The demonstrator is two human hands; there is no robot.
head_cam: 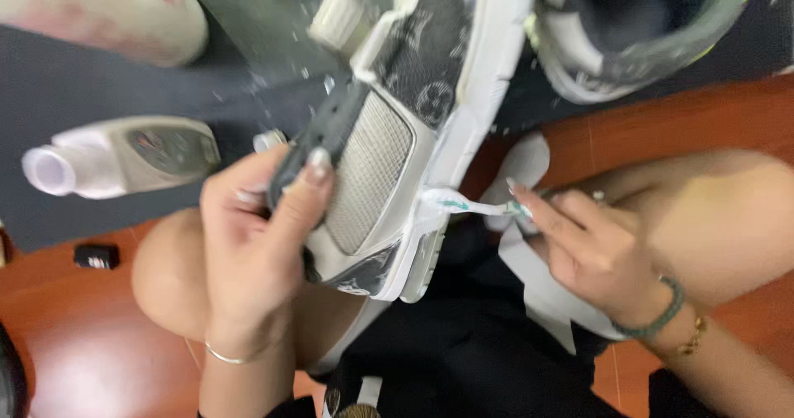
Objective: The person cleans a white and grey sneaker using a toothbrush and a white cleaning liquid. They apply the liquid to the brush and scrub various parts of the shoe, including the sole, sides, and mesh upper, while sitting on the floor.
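Two shoes in view: a grey-and-white sneaker (389, 153) held over the lap, long axis running from near centre up toward far right; a second sneaker (637, 29) lies far right on a dark mat (66, 87) over the red floor (99, 343). Left hand (256, 244) wraps the sneaker's left side, fingers (310, 182) curled and pressed on the upper. Right hand (587, 248) pinches a toothbrush (467, 205), bristle end touching the white sole edge, just left of its fingertips. White bottle (116, 157) lies at left.
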